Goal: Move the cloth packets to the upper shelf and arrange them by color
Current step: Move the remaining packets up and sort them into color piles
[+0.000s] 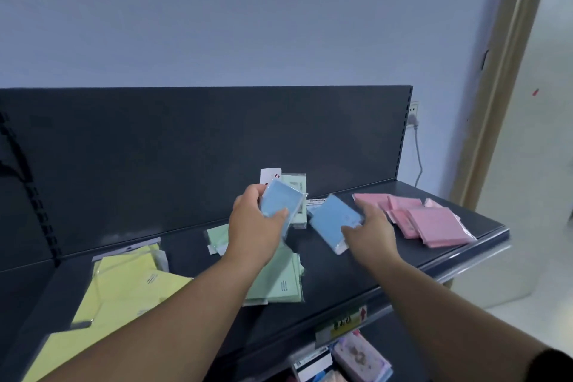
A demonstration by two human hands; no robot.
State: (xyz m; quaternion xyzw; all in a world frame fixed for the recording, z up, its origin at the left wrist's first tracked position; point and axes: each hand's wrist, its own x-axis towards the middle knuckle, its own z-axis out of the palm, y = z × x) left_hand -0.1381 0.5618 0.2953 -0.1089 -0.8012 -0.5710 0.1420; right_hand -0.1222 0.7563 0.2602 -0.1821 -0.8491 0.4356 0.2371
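Just above the middle of the frame, grips with the left hand (254, 222) a light-blue, flat, plastic-wrapped cloth packet (279, 203), thumb on the near face and fingers curled behind. Holds it tilted and lifted clear of the dark grey metal upper shelf (356, 276), in front of a pale green packet (298, 192) that stands against the dark back panel (186, 149), with a white card with red marks (270, 175) just behind.

Slightly right of centre, clasps with the right hand (373, 228) a second light-blue packet (330, 222) by its right edge, thumb laid over the top face, fingers reaching along the far side. Cannot tell whether that packet lies flat on the shelf or sits a little raised.

Takes in, at the right of the frame, a loose pile of pink packets (434, 223) overlapping on the shelf, near the right fingertips. Below the left wrist, finds several mint-green packets (279, 282) stacked flat, with one more showing left of the hand. At lower left, finds large yellow packets (130, 288) spread over one another. At lower centre-right, notes a yellow-green label strip (341, 324) on the shelf's front lip and, beneath it, blurred patterned packs (359, 357) on a lower level.
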